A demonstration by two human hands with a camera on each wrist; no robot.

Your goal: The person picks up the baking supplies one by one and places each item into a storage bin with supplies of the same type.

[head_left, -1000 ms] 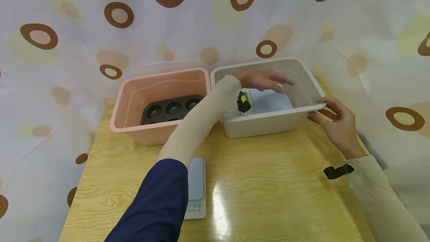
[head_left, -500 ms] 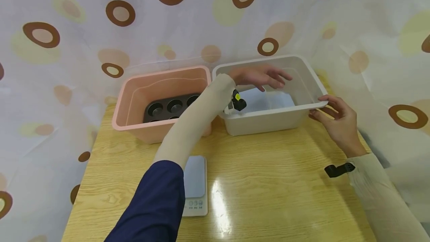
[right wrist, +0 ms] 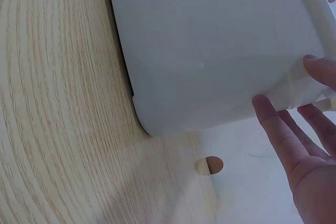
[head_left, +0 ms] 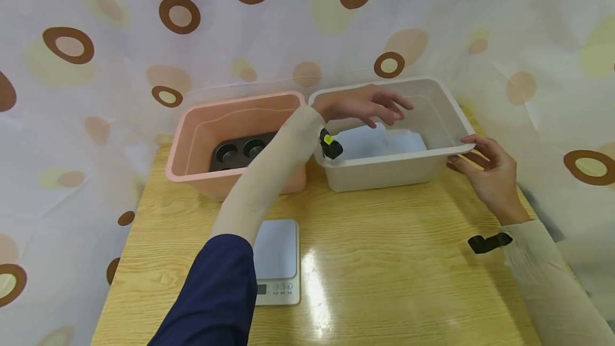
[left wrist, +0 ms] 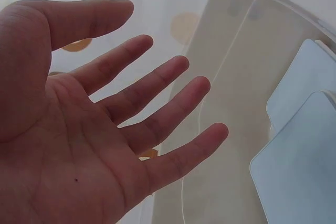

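My left hand (head_left: 367, 104) hovers above the white bin (head_left: 379, 174), its fingers spread apart with nothing held. Inside the bin lie two flat pale-blue-topped slabs, one (left wrist: 302, 166) partly overlapping the other (left wrist: 307, 82) in the left wrist view. They resemble the kitchen scale (head_left: 276, 250) on the table, which my left sleeve partly covers. At the bin's front right corner, my right hand (head_left: 495, 178) holds the rim, fingers above and thumb below in the head view. Fingertips (right wrist: 262, 103) touch the bin's outer wall in the right wrist view.
A pink bin (head_left: 211, 113) stands left of the white one, with a dark muffin tin (head_left: 240, 151) inside. Both bins sit at the back of the wooden table (head_left: 384, 260), against a patterned curtain (head_left: 269, 41).
My left hand has drawn left and up from the slabs, uncovering more of them. The sleeve has shifted left, so more of the table scale shows. My right hand keeps its hold on the bin.
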